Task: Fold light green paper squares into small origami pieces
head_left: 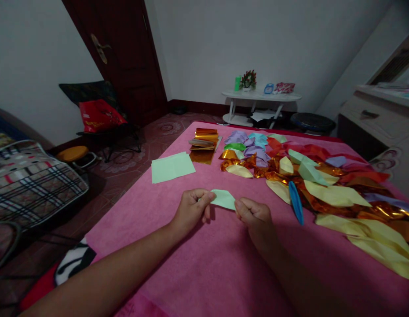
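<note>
A small folded piece of pale green paper [224, 199] is stretched between my two hands, just above the pink tabletop. My left hand [192, 206] pinches its left end with the thumb on top. At the right end, my right hand [253, 214] grips the paper between thumb and curled fingers. The paper's upper right corner slants off. Beyond my left hand lies a stack of flat pale green sheets [173, 167]. Right of my right hand is a narrow blue folded paper [296, 202].
A pink cloth [198, 273] covers the table. Gold foil sheets [203, 147] lie at the back. Many folded papers in yellow [336, 193], purple, orange and gold spread over the right side. Behind stand a white side table [262, 95], a black stool [312, 122] and a chair with a red bag [100, 116].
</note>
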The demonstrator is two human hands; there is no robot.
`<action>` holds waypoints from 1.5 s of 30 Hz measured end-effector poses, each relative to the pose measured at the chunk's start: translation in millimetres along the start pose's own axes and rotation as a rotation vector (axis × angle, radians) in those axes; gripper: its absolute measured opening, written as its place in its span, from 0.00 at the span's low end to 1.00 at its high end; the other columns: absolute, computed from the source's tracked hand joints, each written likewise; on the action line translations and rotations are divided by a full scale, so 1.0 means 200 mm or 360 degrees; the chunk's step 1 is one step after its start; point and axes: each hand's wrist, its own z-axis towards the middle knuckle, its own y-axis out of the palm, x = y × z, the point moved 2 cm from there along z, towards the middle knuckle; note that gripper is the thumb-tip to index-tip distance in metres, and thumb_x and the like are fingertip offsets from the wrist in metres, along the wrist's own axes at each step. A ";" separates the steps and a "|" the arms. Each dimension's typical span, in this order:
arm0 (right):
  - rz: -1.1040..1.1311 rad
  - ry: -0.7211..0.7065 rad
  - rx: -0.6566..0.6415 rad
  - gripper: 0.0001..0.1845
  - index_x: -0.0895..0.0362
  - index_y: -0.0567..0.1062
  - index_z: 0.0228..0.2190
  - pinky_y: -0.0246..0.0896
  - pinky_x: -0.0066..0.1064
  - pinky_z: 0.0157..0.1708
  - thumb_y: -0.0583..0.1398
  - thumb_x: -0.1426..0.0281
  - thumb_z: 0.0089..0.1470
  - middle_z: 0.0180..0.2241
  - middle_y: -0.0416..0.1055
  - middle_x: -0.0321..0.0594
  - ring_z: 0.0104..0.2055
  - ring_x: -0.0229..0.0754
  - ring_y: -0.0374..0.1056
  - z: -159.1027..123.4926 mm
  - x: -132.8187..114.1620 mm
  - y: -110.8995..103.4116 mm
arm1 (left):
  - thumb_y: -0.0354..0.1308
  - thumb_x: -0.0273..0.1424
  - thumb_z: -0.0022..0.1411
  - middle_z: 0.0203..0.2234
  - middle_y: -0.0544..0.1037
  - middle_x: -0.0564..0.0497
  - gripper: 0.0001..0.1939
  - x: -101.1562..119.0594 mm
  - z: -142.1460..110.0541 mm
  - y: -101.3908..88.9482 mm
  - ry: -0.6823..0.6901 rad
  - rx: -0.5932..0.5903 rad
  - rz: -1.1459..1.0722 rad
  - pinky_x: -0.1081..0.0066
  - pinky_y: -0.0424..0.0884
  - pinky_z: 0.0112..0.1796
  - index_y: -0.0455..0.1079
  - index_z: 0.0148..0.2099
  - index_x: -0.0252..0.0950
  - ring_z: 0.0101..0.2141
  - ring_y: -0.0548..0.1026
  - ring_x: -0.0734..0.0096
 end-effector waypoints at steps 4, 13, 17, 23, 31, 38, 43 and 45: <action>0.0148 0.0046 0.0023 0.23 0.55 0.60 0.16 0.43 0.27 0.20 0.53 0.56 0.55 0.16 0.49 0.29 0.19 0.34 0.48 0.00 0.00 0.00 | 0.54 0.44 0.61 0.09 0.69 0.56 0.21 -0.01 0.01 0.00 -0.0029 -0.0152 -0.0192 0.80 0.56 0.15 0.67 0.25 0.31 0.11 0.64 0.80; 0.0592 0.0273 0.0113 0.24 0.55 0.58 0.15 0.37 0.27 0.17 0.56 0.55 0.54 0.13 0.48 0.27 0.16 0.32 0.43 0.01 0.03 0.00 | 0.59 0.40 0.58 0.12 0.70 0.58 0.20 0.01 0.02 -0.03 0.0093 -0.0007 -0.0076 0.80 0.59 0.15 0.70 0.47 0.31 0.11 0.63 0.80; 0.0689 0.0316 0.0111 0.25 0.55 0.58 0.14 0.37 0.27 0.16 0.56 0.55 0.54 0.12 0.49 0.27 0.15 0.31 0.43 0.02 0.04 0.00 | 0.68 0.35 0.50 0.35 0.78 0.46 0.18 0.01 0.03 -0.02 0.0515 -0.0023 0.0110 0.73 0.71 0.35 0.75 0.43 0.34 0.34 0.75 0.69; 0.0561 0.0350 -0.0005 0.25 0.54 0.58 0.14 0.36 0.26 0.15 0.55 0.53 0.53 0.11 0.49 0.27 0.14 0.31 0.42 0.03 0.03 0.02 | 0.63 0.33 0.56 0.34 0.78 0.46 0.09 0.03 0.03 -0.02 0.0588 -0.0030 0.0302 0.69 0.70 0.40 0.78 0.40 0.35 0.36 0.75 0.68; 0.0505 0.0385 -0.0047 0.26 0.54 0.59 0.13 0.35 0.26 0.13 0.56 0.51 0.51 0.09 0.49 0.27 0.12 0.30 0.41 0.04 0.04 0.02 | 0.65 0.32 0.54 0.35 0.78 0.46 0.13 0.02 0.03 -0.02 0.0519 -0.0023 0.0256 0.70 0.71 0.38 0.77 0.42 0.35 0.36 0.75 0.67; 0.0402 0.0325 -0.0065 0.26 0.54 0.58 0.13 0.37 0.26 0.14 0.55 0.52 0.53 0.10 0.49 0.28 0.13 0.31 0.43 0.03 0.03 0.02 | 0.64 0.31 0.53 0.36 0.78 0.45 0.15 0.00 0.04 -0.02 0.0332 -0.0034 0.0077 0.72 0.70 0.33 0.76 0.44 0.33 0.32 0.74 0.71; 0.0236 0.0232 -0.0083 0.26 0.54 0.58 0.14 0.40 0.26 0.15 0.53 0.53 0.55 0.12 0.50 0.29 0.15 0.32 0.45 0.02 0.03 0.03 | 0.60 0.29 0.55 0.30 0.79 0.48 0.12 -0.03 0.04 -0.02 0.0156 0.0019 -0.0103 0.74 0.69 0.32 0.77 0.42 0.32 0.29 0.73 0.74; 0.0184 0.0180 -0.0019 0.25 0.55 0.59 0.15 0.42 0.25 0.16 0.53 0.53 0.56 0.13 0.51 0.29 0.16 0.32 0.47 0.02 0.03 0.02 | 0.58 0.30 0.55 0.24 0.78 0.50 0.12 -0.03 0.04 -0.02 0.0083 0.0059 -0.0135 0.76 0.67 0.28 0.78 0.41 0.31 0.25 0.71 0.76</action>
